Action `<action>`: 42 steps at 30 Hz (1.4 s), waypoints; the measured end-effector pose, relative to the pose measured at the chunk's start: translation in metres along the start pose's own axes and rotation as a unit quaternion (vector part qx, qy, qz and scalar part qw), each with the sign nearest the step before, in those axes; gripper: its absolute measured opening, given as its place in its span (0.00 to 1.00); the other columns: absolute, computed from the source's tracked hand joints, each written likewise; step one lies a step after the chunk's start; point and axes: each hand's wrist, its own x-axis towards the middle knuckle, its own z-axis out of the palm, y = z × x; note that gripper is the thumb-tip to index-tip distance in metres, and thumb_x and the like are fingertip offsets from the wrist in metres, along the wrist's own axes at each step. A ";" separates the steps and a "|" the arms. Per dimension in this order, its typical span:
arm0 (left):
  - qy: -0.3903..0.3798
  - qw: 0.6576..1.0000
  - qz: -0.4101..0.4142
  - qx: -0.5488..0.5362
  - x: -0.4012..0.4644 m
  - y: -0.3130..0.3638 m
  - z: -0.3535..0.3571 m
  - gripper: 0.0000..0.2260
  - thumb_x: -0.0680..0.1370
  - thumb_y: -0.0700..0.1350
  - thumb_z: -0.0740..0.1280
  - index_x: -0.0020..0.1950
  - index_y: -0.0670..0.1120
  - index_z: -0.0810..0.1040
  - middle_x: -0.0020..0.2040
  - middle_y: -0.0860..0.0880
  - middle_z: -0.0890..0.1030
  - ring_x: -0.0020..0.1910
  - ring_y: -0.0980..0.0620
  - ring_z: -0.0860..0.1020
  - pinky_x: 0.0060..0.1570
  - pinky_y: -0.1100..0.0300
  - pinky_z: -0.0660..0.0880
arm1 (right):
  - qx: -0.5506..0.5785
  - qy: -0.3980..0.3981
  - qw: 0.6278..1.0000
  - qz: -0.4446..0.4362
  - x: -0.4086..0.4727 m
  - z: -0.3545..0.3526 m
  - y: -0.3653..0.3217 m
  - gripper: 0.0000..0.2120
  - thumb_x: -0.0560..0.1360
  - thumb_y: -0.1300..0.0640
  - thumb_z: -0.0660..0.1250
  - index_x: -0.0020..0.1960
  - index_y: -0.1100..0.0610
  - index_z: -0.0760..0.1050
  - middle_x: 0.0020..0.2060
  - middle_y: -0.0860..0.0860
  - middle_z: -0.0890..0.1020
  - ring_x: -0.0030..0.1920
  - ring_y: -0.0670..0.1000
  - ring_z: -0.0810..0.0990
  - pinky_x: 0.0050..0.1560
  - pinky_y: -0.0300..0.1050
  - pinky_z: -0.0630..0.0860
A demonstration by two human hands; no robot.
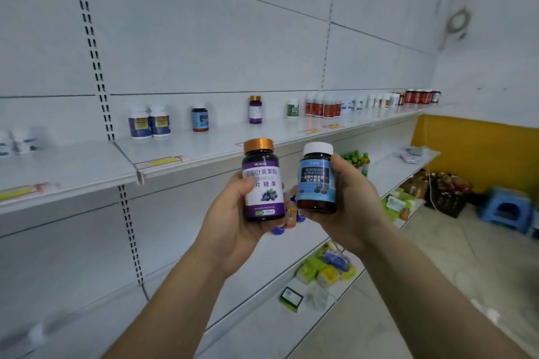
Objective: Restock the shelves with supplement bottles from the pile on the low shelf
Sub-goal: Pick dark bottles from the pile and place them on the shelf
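Holding two bottles up side by side, the person faces a long white shelf (204, 151). The left hand (233, 218) has its grip clamped on a purple-label bottle (263, 181) with a gold cap, thumb across the label so part of the print is covered. The right hand (350, 198) has its grip clamped on a blue-label bottle (316, 179) with a white cap; its fingers are hidden behind the bottle and only the thumb shows. The two bottles stand upright, just beside each other, not touching. Behind and above the grips, more bottles stand spaced along the shelf, among them a matching purple one (255, 109) and a blue one (200, 117); those at the far right end are too small to read. Below the grips, between the wrists, a few small bottles (288, 218) on a lower shelf are mostly hidden. At the far left edge, blurred white bottles (17, 141) are cut off.
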 end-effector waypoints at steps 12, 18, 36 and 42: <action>0.037 0.996 0.018 0.079 0.236 -0.055 0.031 0.13 0.76 0.39 0.63 0.57 0.52 0.74 0.44 0.47 0.84 0.45 0.46 0.83 0.39 0.51 0.80 | -0.081 -0.005 0.996 -0.040 0.207 -0.101 -0.072 0.10 0.77 0.51 0.63 0.56 0.53 0.75 0.48 0.57 0.81 0.44 0.54 0.83 0.35 0.45 0.79; 0.083 0.975 0.115 0.173 0.311 -0.072 0.051 0.15 0.76 0.38 0.63 0.60 0.52 0.72 0.47 0.50 0.84 0.46 0.50 0.83 0.45 0.53 0.80 | -0.112 -0.146 0.982 -0.048 0.299 -0.139 -0.090 0.11 0.77 0.59 0.64 0.59 0.56 0.72 0.46 0.57 0.83 0.43 0.54 0.83 0.41 0.50 0.79; 0.337 0.777 0.041 0.529 0.461 0.007 -0.052 0.30 0.70 0.35 0.72 0.68 0.50 0.66 0.54 0.49 0.78 0.51 0.49 0.77 0.57 0.48 0.75 | -0.329 -0.296 0.894 -0.067 0.524 -0.111 -0.052 0.21 0.71 0.58 0.71 0.57 0.43 0.67 0.49 0.42 0.75 0.50 0.44 0.76 0.40 0.37 0.73; 0.370 0.739 0.067 0.559 0.502 0.012 -0.079 0.31 0.73 0.36 0.69 0.72 0.50 0.61 0.53 0.48 0.76 0.49 0.49 0.76 0.51 0.55 0.73 | -0.409 -0.336 0.842 -0.104 0.561 -0.100 -0.042 0.25 0.73 0.56 0.71 0.63 0.42 0.62 0.47 0.38 0.71 0.47 0.41 0.74 0.38 0.32 0.69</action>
